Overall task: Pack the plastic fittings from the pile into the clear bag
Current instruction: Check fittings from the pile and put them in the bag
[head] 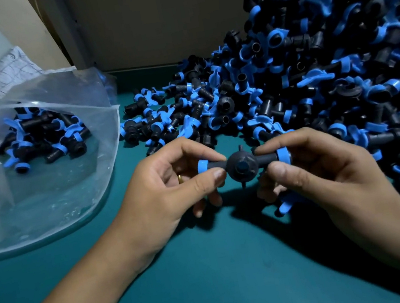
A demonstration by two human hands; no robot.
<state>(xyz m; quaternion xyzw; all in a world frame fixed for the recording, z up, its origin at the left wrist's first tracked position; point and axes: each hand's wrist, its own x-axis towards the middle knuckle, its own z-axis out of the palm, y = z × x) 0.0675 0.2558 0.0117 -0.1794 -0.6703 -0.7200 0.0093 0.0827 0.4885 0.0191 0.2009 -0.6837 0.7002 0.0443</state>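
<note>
Fitting [242,166], black with blue collars: pinched at either end by left hand [171,190] and right hand [321,170], seemingly for inspection, between far-right pile [311,66] and left clear bag [43,156].

You hold one black fitting [243,166] level between both hands above the green table [213,268]: your left hand [172,185] pinches its left stem by the blue ring, and your right hand [315,166] pinches the right stem the same way, with a loose blue piece [283,207] tucked under its lower fingers. The pile of black and blue fittings [300,76] spreads from twelve o'clock round to three o'clock of your hands. At ten o'clock the clear bag [43,156] lies open on the table, with some fittings already inside it.
</note>
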